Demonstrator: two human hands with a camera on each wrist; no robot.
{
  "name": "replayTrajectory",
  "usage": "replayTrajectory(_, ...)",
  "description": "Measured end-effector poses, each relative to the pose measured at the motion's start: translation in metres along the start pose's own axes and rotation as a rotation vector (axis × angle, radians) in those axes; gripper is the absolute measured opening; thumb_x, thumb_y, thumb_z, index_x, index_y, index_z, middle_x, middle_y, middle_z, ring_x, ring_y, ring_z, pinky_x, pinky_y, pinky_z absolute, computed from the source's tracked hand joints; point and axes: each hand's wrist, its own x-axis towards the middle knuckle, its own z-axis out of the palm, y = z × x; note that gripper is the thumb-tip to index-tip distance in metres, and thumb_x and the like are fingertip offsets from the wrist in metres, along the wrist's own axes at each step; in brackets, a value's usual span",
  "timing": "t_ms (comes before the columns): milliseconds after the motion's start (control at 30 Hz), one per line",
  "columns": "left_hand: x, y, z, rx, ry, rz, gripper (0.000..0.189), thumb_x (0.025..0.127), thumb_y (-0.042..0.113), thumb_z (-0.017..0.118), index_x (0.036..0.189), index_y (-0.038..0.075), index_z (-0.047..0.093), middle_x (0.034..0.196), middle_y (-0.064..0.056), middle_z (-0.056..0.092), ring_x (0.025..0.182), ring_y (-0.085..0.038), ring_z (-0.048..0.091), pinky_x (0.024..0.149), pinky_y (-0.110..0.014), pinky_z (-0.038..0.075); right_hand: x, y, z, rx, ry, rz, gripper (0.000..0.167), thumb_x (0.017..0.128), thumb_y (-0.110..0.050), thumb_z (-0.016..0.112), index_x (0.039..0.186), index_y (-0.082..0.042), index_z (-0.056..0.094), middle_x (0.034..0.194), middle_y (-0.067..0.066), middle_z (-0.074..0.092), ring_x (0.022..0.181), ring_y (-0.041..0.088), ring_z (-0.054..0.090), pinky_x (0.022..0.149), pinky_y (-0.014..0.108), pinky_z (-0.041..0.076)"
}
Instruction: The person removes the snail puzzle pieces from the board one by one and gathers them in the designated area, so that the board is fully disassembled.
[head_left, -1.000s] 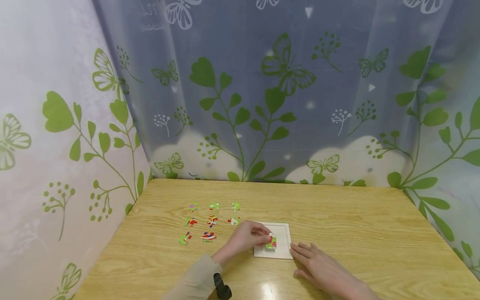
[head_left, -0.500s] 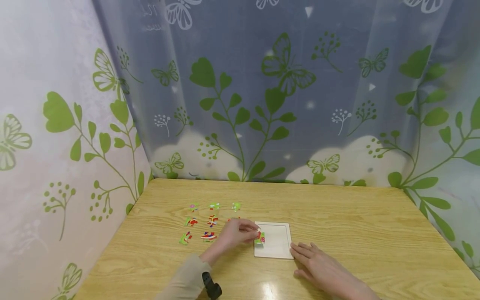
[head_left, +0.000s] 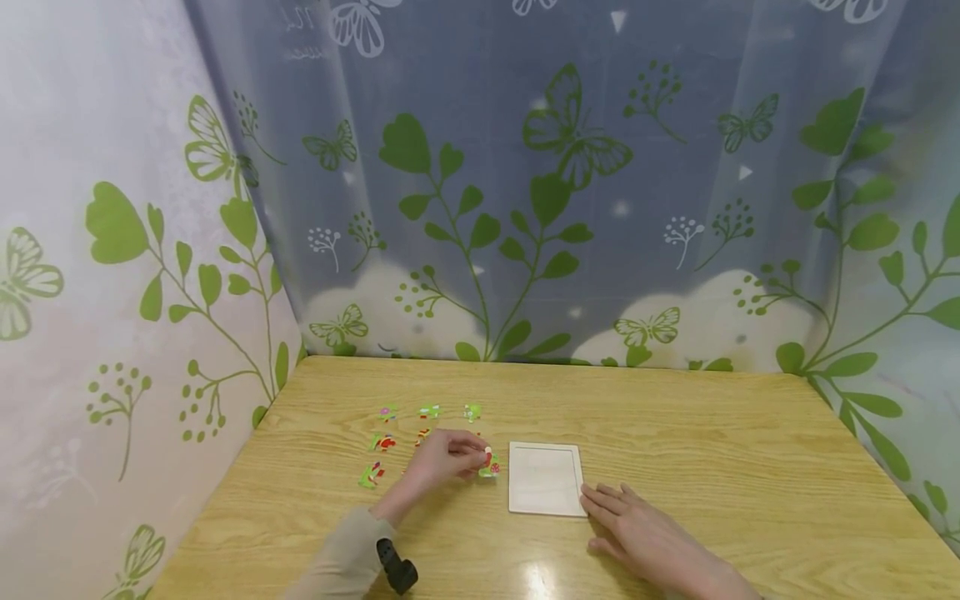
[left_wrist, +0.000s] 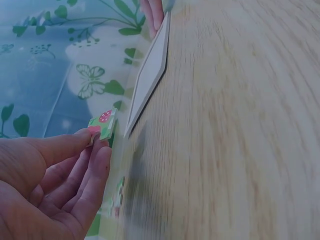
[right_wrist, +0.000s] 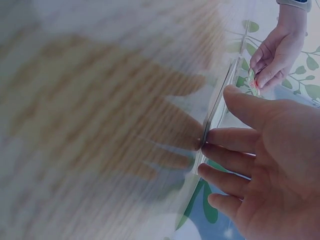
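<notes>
Between thumb and fingers, my left hand [head_left: 435, 465] pinches a jigsaw puzzle piece [head_left: 492, 468], green with a red spotted patch [left_wrist: 105, 116]. It is held just above the table, left of a square white puzzle tray [head_left: 546, 480] whose inside is bare. My right hand [head_left: 641, 532] lies with straight fingers at the tray's right edge, its fingertips touching that edge in the right wrist view. Several loose puzzle pieces [head_left: 383, 442] lie in rows to the left; the left hand covers some of them.
The wooden table [head_left: 712, 450] reaches back to a patterned curtain [head_left: 510, 275], with a similar cloth [head_left: 135, 333] along the left side. A black watch band [head_left: 396, 567] sits on the left wrist.
My left hand has carried the puzzle piece leftward from over the tray to the table beside it, uncovering the tray's inside. The right hand has stayed put.
</notes>
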Motion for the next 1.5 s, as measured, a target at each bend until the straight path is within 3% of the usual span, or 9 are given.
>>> replayTrajectory(400,-0.004,-0.002,-0.030,0.018,0.051,-0.021,0.022,0.094,0.008,0.072,0.111,-0.006,0.071,0.095,-0.016,0.075,0.080,-0.030,0.074,0.070,-0.039,0.062,0.001,0.000,-0.001,-0.015,-0.009,0.009,0.058,0.102,-0.039,0.059,0.141,0.004,0.055,0.144,0.018,0.056,0.131,0.038,0.054,0.108,0.058,0.041)
replayTrajectory(633,-0.005,-0.004,-0.039,0.020,0.060,-0.027,0.021,0.094,0.008,0.072,0.110,-0.005,0.072,0.093,-0.016,0.076,0.080,-0.032,0.074,0.070,-0.040,0.062,0.000,0.001,-0.001,-0.014,-0.008,0.003,0.058,0.101,-0.038,0.060,0.141,0.004,0.056,0.144,0.019,0.056,0.130,0.038,0.055,0.108,0.058,0.041)
replayTrajectory(1000,-0.003,-0.013,-0.031,0.076,0.049,-0.017,0.020,0.093,0.009,0.074,0.109,-0.004,0.072,0.093,-0.012,0.075,0.075,-0.022,0.073,0.067,-0.034,0.062,0.000,0.002,0.000,-0.022,0.000,-0.003,0.057,0.101,-0.038,0.060,0.140,0.004,0.057,0.144,0.018,0.057,0.130,0.038,0.055,0.107,0.058,0.042)
replayTrajectory(1500,0.002,-0.015,-0.018,0.132,0.035,-0.060,0.017,0.091,0.005,0.076,0.106,-0.002,0.073,0.090,-0.008,0.075,0.073,-0.015,0.071,0.066,-0.030,0.061,0.000,0.001,0.001,-0.033,0.024,-0.035,0.057,0.102,-0.037,0.060,0.139,0.005,0.057,0.143,0.018,0.058,0.128,0.038,0.057,0.105,0.058,0.044)
